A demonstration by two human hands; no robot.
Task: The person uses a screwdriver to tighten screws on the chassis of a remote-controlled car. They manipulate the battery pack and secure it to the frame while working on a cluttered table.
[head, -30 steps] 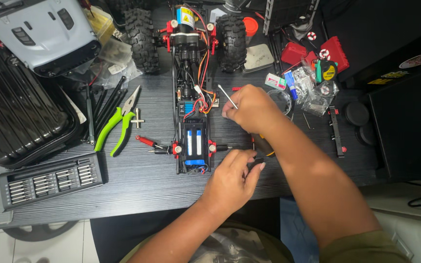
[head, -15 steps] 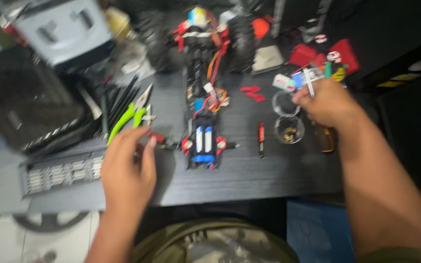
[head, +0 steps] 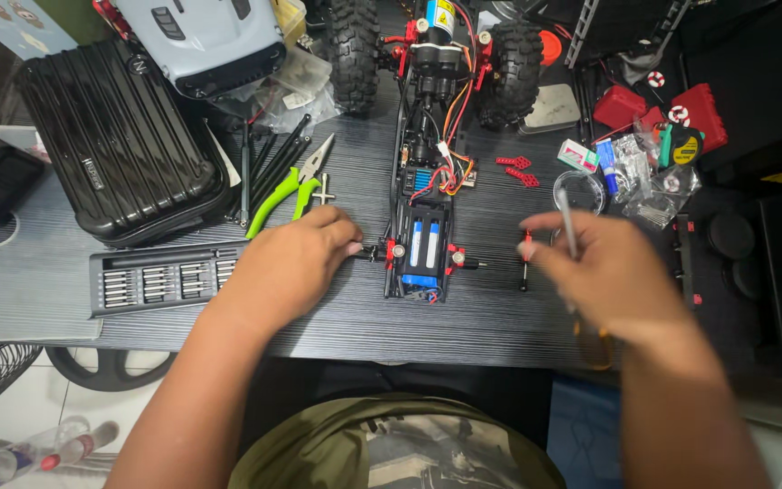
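A radio-controlled car chassis (head: 427, 181) lies lengthwise on the black desk (head: 337, 317), with red fittings, big knobbly tyres and two blue-and-white cells at its near end. My left hand (head: 296, 263) rests left of that near end, its fingertips closed on a thin black side rod (head: 370, 254) that sticks out of the frame. My right hand (head: 613, 272) hovers to the chassis's right. It grips a screwdriver (head: 567, 222) whose metal shaft points away from me and whose yellow handle shows under my wrist. A short red-tipped link (head: 524, 261) lies just left of this hand.
A black ribbed case (head: 119, 136) and a grey car body shell (head: 201, 36) stand at the far left. A tray of screwdriver bits (head: 151, 279) and green pliers (head: 287, 190) lie by my left hand. A clear cup (head: 579, 190), red parts (head: 518, 167) and bags of screws crowd the right.
My left hand moved from right of the chassis's near end over to its left side. My right hand left the chassis wiring, swung out to the right and now sits nearer the desk edge.
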